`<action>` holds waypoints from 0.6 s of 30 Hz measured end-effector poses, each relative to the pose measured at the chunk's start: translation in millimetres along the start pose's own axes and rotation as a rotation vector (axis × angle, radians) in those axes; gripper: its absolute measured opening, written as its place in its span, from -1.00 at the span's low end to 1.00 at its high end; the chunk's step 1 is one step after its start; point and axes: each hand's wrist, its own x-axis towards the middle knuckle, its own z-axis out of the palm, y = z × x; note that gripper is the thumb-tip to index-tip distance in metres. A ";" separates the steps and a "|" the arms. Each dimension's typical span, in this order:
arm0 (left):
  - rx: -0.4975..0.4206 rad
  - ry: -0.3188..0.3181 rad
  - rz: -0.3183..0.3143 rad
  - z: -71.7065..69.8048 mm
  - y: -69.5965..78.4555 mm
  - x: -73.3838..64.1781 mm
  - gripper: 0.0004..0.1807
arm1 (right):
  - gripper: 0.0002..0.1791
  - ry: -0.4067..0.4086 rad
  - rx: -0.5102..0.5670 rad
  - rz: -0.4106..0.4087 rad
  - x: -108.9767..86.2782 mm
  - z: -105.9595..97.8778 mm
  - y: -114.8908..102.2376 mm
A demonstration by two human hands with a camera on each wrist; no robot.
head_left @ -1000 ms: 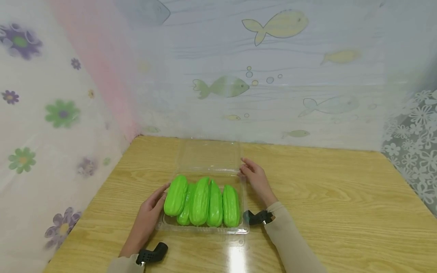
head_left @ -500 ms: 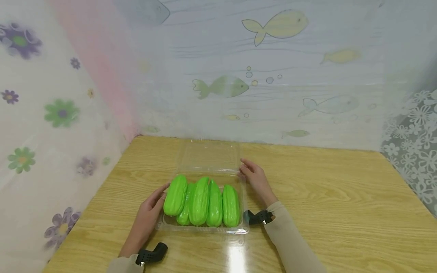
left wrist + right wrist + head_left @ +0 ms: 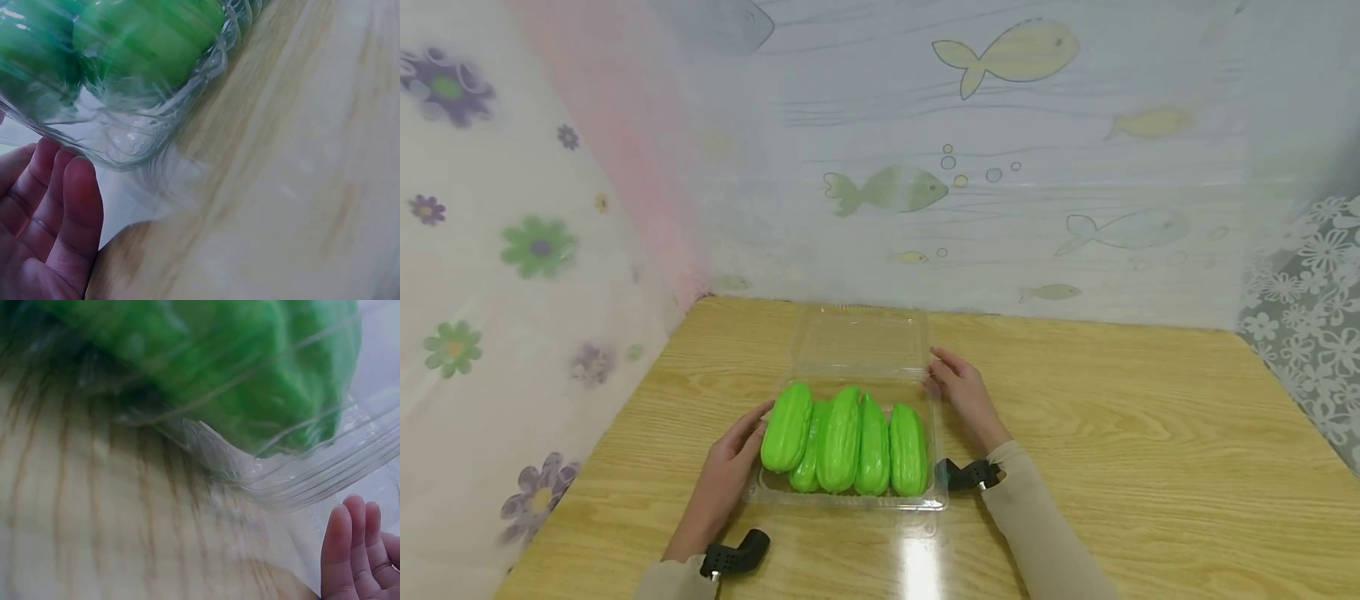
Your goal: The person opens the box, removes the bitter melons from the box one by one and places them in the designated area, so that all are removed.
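Observation:
A clear plastic clamshell box [image 3: 842, 501] lies on the table with its lid [image 3: 861, 343] folded back toward the wall. Inside sit several glossy, bright green, ridged cucumber-shaped pieces [image 3: 839, 442], side by side; the leftmost piece [image 3: 786, 429] leans over its neighbour and the box's left edge. My left hand [image 3: 724, 467] is at the box's left side. In the left wrist view its fingertips [image 3: 80, 178] meet the box's edge. At the back right corner, by the hinge, is my right hand [image 3: 966, 400]. Its fingers [image 3: 338, 544] are extended just below the rim in the right wrist view.
The wooden table [image 3: 1135, 450] reaches back to a wall covering [image 3: 880, 125] printed with fish. A flowered covering [image 3: 542, 333] rises along the left side. Black wrist cameras sit on the left wrist [image 3: 733, 557] and right wrist [image 3: 967, 475].
The lid lies slightly differently from a second ago, its far edge showing more clearly. Both hands and the green pieces stay in place; the view shifts very slightly.

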 end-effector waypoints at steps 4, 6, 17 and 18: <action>0.008 0.001 -0.008 -0.4 -1.1 -0.4 -0.55 | -0.51 0.001 0.035 -0.006 -1.1 -1.7 -1.5; 0.017 0.000 -0.007 -0.6 -0.8 -0.5 -0.54 | -0.48 0.003 0.064 0.002 -1.8 -4.4 -3.6; 0.042 -0.004 0.006 -0.7 1.0 -1.1 -0.50 | -0.48 0.106 0.189 0.015 -9.4 -24.9 -34.5; 0.040 -0.005 0.005 -0.9 1.0 -1.6 -0.50 | -0.50 0.102 0.188 0.003 -10.7 -26.4 -38.0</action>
